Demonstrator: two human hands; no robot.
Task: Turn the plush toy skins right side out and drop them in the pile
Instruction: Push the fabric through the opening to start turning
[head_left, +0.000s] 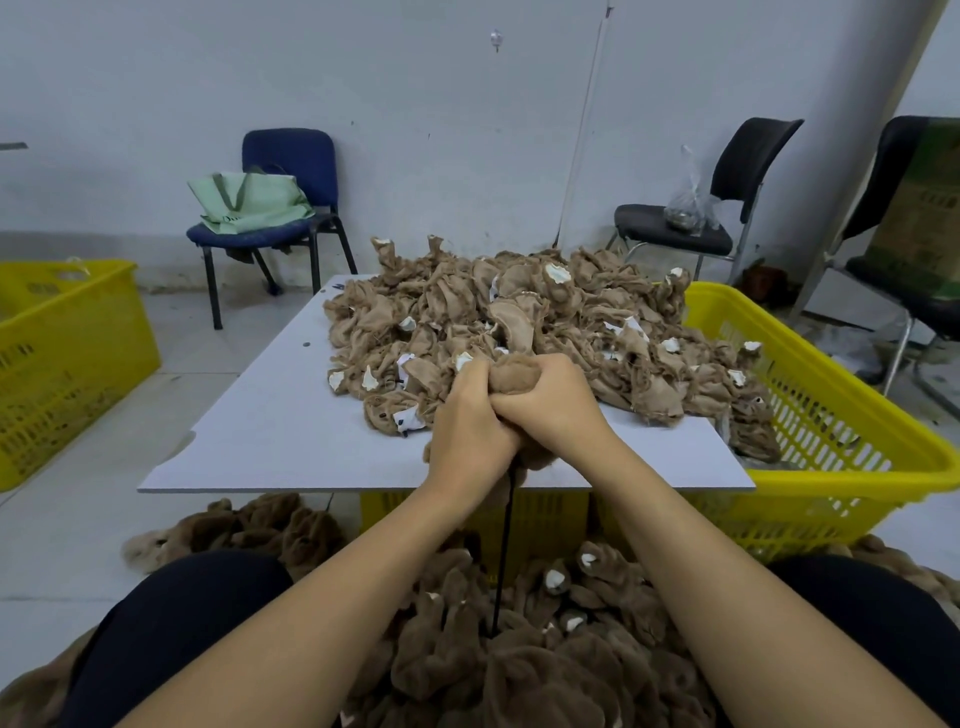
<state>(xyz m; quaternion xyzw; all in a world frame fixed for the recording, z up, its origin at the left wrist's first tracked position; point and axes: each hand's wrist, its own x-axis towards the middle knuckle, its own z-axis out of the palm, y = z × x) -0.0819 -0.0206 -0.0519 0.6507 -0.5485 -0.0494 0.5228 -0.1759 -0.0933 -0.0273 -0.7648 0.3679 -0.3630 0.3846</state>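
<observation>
Grey board (249, 441) as work surface, resting on yellow crates (524, 519) below. Second yellow basket (841, 426) just beside board at right; third basket (62, 364) well apart at left. Blue chair (291, 208) against wall, green bag (249, 200) on seat. Black chair (727, 197) at rear right, clear plastic bag (688, 202) on seat; another dark chair (914, 234) at far right edge.

Heap (519, 317) of tan inside-out skins covering far and right part of board, white patches showing among them, some spilling toward right basket. Pile (545, 649) of fluffy brown right-side-out skins on floor between knees, extending under board edge.

Skin (511, 376) in work held above near edge of board, in front of heap. Left hand (467, 431) curled tightly round its lower part. Right hand (550, 402) clenched on its upper part, fluffy brown fabric bulging out above fingers. Hands pressed together, touching. Thin black rod (504, 545) running down from between hands into pile; upper end hidden by hands.
</observation>
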